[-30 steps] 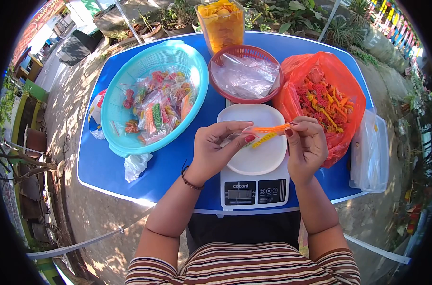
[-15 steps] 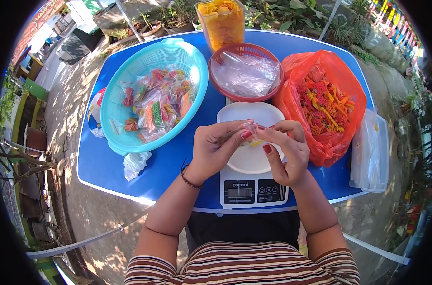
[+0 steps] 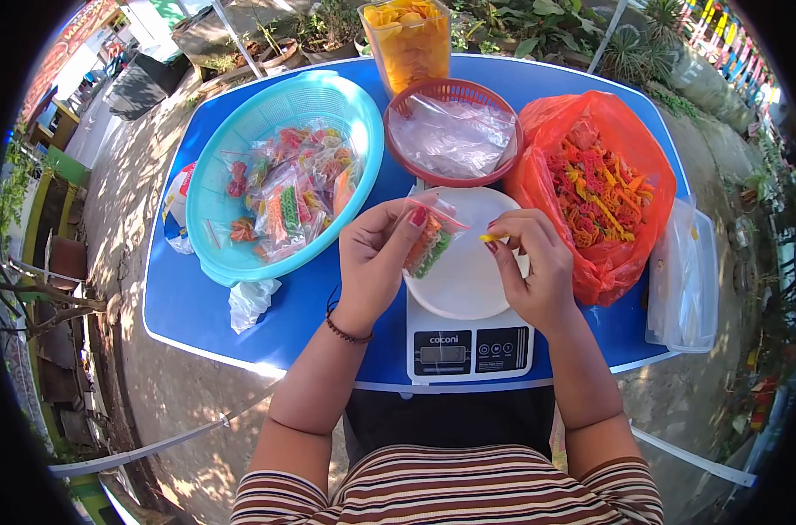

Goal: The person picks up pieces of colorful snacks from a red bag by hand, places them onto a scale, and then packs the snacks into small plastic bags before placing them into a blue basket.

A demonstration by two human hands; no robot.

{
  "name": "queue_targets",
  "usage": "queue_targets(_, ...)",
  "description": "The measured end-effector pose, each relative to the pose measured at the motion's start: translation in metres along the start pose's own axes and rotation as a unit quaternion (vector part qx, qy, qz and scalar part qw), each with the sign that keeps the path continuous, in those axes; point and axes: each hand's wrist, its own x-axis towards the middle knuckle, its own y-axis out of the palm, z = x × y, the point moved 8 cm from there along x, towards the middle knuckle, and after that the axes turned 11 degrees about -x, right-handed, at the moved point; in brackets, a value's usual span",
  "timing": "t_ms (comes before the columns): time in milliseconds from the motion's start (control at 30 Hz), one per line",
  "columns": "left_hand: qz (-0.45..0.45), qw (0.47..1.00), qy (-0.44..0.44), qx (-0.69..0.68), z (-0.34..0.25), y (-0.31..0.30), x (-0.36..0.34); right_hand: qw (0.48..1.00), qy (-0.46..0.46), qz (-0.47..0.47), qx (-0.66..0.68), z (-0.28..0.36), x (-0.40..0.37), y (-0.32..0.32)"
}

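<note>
My left hand (image 3: pixel 382 249) is closed on the top of a small clear zip-lock bag (image 3: pixel 431 248) with a red seal strip. Orange and green curly snack pieces show inside it. My right hand (image 3: pixel 531 267) pinches a small yellow snack piece (image 3: pixel 494 236) between thumb and finger, apart from the bag. Both hands are above a white plate (image 3: pixel 472 302), which sits on a white kitchen scale (image 3: pixel 424 319) with a black control panel.
A turquoise basket (image 3: pixel 214 188) of filled bags stands left. A red basket (image 3: pixel 455 182) of clear bags and a tub of yellow chips (image 3: pixel 406 57) stand behind. At right are a red plastic bag (image 3: pixel 533 140) of curly snacks and a clear container (image 3: pixel 682 337).
My hands have moved apart. The left has lowered the zip-lock bag toward the left, showing its contents. The right has come away from the bag with a yellow piece between its fingertips.
</note>
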Motion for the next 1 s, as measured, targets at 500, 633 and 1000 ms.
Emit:
queue_targets(500,0.078,0.993,-0.040,0.083,0.012,0.018,-0.011,0.897,0.129,-0.124,0.405,-0.017,-0.015,0.003)
queue_targets(633,0.087,0.990,-0.021,0.111,0.012,0.019,-0.011,0.940,0.072,-0.138,0.304,-0.008,-0.017,-0.002)
queue_targets(1000,0.106,0.987,-0.058,0.102,0.006,0.023,-0.011,0.944,0.104,-0.163,0.268,-0.016,-0.017,-0.008)
